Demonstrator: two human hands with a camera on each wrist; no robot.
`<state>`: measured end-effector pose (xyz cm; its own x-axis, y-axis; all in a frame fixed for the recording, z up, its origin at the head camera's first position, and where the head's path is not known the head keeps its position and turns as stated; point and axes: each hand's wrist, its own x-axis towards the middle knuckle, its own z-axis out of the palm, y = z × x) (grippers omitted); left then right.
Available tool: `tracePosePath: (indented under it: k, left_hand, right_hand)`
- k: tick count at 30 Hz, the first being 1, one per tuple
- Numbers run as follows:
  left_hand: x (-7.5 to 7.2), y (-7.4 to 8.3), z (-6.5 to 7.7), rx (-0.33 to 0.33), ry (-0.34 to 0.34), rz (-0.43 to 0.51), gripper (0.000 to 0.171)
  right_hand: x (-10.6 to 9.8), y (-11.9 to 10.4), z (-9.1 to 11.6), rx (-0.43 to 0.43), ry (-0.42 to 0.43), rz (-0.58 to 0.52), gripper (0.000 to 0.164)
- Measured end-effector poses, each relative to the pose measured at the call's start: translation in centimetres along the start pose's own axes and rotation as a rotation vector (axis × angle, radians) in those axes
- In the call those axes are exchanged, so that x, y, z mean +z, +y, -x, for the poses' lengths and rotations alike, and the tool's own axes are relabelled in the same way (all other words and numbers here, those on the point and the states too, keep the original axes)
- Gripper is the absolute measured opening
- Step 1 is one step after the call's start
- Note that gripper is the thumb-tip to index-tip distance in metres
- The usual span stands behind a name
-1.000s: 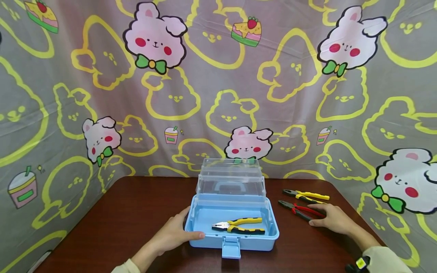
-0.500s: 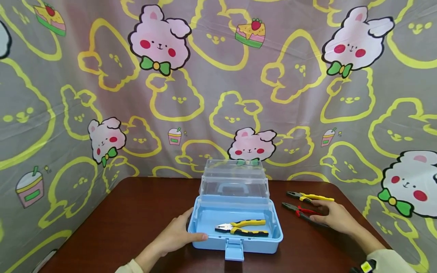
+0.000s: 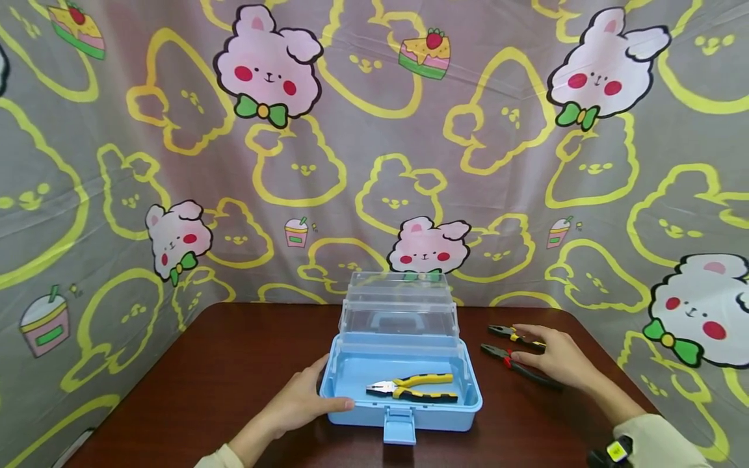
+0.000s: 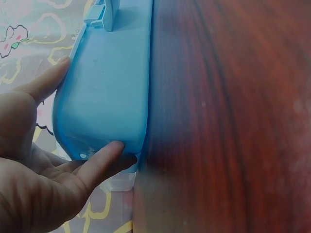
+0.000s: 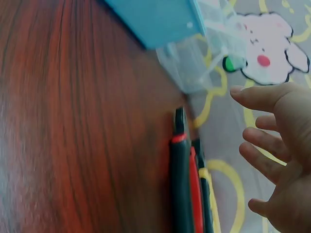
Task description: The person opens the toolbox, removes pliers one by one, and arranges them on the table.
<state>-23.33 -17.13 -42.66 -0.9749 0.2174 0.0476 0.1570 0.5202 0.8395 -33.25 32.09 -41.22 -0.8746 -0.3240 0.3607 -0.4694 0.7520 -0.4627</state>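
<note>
A light blue toolbox [image 3: 351,417] stands with its lid raised. My left hand [image 3: 300,398] grips its left front corner, the thumb over the front rim and the fingers along the side. Inside lies one pair of yellow-and-black pliers [image 3: 424,395]. To the right, my right hand [image 3: 558,357] hovers with spread fingers over red-and-black pliers [image 3: 529,372] and another yellow-and-black pair, the far pliers [image 3: 500,331]; it hides parts of their handles. In the right wrist view, the fingers [image 5: 265,145] hold nothing and appear apart from both pairs.
A clear stepped lid [image 3: 400,302] tilts up behind the box, and a blue latch [image 3: 400,427] hangs down at its front. The dark wooden table [image 3: 234,364] ends at a grey cartoon-print curtain [image 3: 351,149] at the back and sides.
My right hand has shifted slightly away from me, from the red-and-black pliers' handles toward the far yellow-and-black pair. The left hand keeps its grip on the toolbox.
</note>
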Motion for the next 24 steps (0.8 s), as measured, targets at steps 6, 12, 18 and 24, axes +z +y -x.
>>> tracePosePath:
  k: [6,12,18,24]
  left_hand:
    - [-0.1,0.1,0.1,-0.011,0.005,-0.008,0.108]
    - [-0.1,0.1,0.1,-0.011,0.009,-0.016,0.108]
    - [0.0,0.0,0.0,-0.005,0.007,-0.014,0.108]
    - [0.0,-0.1,0.0,-0.002,0.011,-0.019,0.108]
  right_hand:
    - [0.3,-1.9,-0.6,-0.065,0.009,-0.007,0.058]
    - [0.7,-3.8,-0.9,-0.120,0.015,-0.018,0.055]
    - [1.1,-5.8,-1.2,-0.168,-0.010,-0.061,0.056]
    - [1.8,-7.6,-1.5,-0.212,-0.059,-0.105,0.056]
